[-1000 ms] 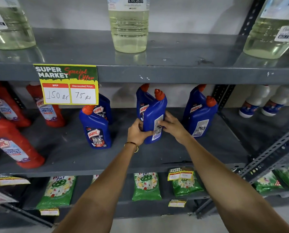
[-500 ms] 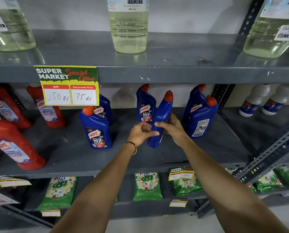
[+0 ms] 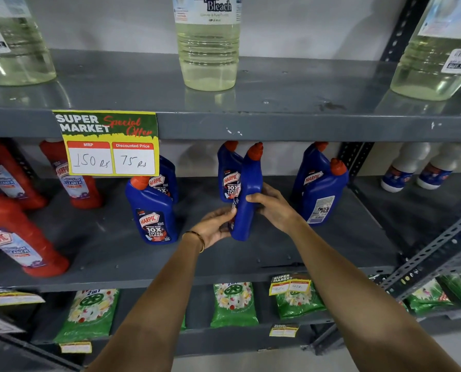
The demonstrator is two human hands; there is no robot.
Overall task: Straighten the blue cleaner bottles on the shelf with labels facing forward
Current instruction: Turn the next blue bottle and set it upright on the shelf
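Note:
On the middle grey shelf (image 3: 251,264) stand several blue cleaner bottles with red caps. I hold the middle front bottle (image 3: 248,189) upright, its narrow side toward me. My left hand (image 3: 216,226) grips its lower left and my right hand (image 3: 275,208) its right side. Behind it another blue bottle (image 3: 228,173) shows its label. At the left, a front bottle (image 3: 154,213) faces forward with one (image 3: 167,178) behind it. The right front bottle (image 3: 323,194) shows its back label, with another (image 3: 311,165) behind.
Red cleaner bottles (image 3: 20,237) stand at the left and white bottles (image 3: 403,170) at the right. Bleach bottles (image 3: 208,41) fill the shelf above, where a yellow price sign (image 3: 108,145) hangs. Green packets (image 3: 234,304) lie on the lower shelf. Metal uprights (image 3: 433,245) cross at the right.
The held bottle has turned from showing its back label to edge-on. My left hand slid lower along its left side, and both hands kept hold.

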